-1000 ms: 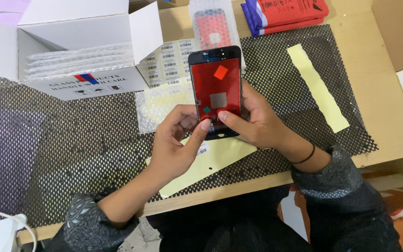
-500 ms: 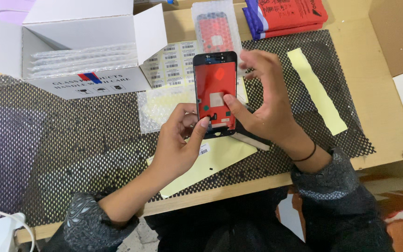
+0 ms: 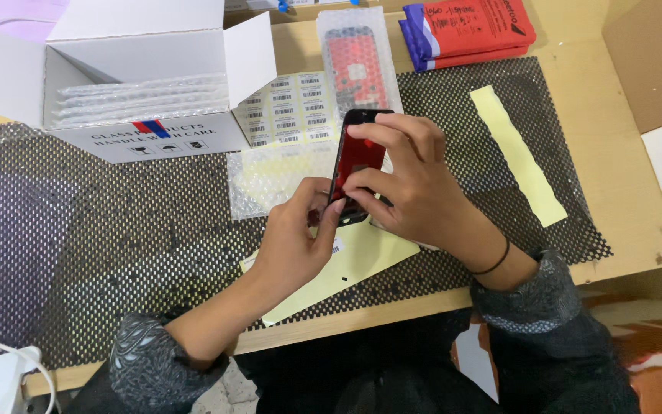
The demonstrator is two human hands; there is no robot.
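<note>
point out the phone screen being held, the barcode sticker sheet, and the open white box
phone screen [image 3: 355,157], head view, on its red film.
barcode sticker sheet [image 3: 285,107], head view, middle of the sheet.
open white box [image 3: 147,138], head view, front wall.

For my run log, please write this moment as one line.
left hand: grips phone screen panel bottom | right hand: holds its top edge | under: mesh mat

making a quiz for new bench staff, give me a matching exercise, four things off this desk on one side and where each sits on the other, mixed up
Things
1. phone screen panel
2. white box
3. red packets
4. yellow strip

Places
A. far edge of the desk, right of centre
B. far left, flaps open, clear sleeves inside
C. flat on the black mesh mat, right side
D. held between left hand and right hand

Pairs: 1-D, 2-B, 3-A, 4-C
</note>
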